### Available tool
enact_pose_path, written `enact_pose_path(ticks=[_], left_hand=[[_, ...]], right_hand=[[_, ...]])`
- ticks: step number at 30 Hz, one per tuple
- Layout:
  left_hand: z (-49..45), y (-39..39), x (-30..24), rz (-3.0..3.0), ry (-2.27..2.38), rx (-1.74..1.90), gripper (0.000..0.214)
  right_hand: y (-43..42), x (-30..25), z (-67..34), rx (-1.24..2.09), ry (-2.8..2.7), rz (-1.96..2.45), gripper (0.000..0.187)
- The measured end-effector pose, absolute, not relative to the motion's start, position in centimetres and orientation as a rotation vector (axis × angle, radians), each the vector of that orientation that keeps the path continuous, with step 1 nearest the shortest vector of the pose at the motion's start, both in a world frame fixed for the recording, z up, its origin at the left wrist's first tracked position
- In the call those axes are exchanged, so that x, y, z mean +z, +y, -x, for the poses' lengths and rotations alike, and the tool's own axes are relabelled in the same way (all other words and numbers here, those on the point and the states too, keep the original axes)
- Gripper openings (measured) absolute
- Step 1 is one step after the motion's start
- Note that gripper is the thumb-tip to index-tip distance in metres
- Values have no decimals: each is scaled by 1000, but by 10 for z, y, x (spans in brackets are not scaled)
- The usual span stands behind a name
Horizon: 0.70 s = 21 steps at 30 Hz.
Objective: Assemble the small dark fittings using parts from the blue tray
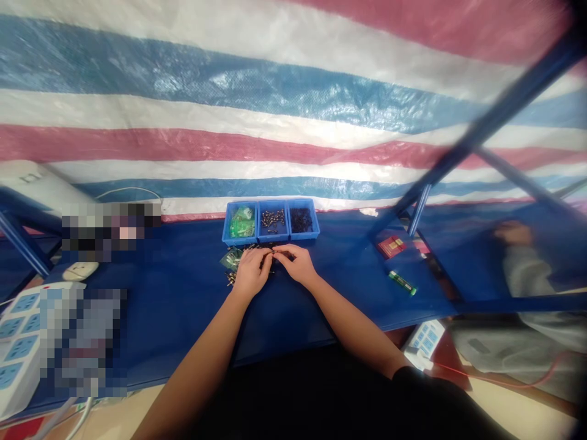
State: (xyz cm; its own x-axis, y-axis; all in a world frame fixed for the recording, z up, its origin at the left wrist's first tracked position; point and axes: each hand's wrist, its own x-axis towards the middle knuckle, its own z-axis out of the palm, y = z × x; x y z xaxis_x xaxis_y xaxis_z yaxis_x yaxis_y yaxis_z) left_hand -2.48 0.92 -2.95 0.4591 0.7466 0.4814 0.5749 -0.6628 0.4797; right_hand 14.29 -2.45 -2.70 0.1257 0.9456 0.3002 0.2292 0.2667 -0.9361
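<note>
My left hand (252, 271) and my right hand (296, 264) meet at the fingertips over the blue table. Both are closed in a pinch; what they hold is too small and covered to name. Beneath and beside the left hand lies a pile of small brass-coloured metal parts (230, 278) with a small green-and-clear packet (232, 258). Just beyond the hands stand three blue bins in a row. The left bin (239, 241) has green plastic bags in it, the middle bin (274, 237) small metal pieces, the right bin (304, 234) small dark pieces.
To the right lie a red box (391, 246) and a green tube (402, 283), near a blue metal frame (452, 156). A power strip (22, 339) is at the left edge, another (426, 342) below right. Another person's hand (513, 233) shows at far right. Striped sheeting hangs behind.
</note>
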Motion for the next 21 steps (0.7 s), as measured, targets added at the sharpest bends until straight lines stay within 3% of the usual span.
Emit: enact_pose_path(ticks=[21], left_hand=[[24, 10, -33, -2437, 1151, 1044, 21]], right_hand=[[-25, -27, -144, 804, -1362, 1196, 24]])
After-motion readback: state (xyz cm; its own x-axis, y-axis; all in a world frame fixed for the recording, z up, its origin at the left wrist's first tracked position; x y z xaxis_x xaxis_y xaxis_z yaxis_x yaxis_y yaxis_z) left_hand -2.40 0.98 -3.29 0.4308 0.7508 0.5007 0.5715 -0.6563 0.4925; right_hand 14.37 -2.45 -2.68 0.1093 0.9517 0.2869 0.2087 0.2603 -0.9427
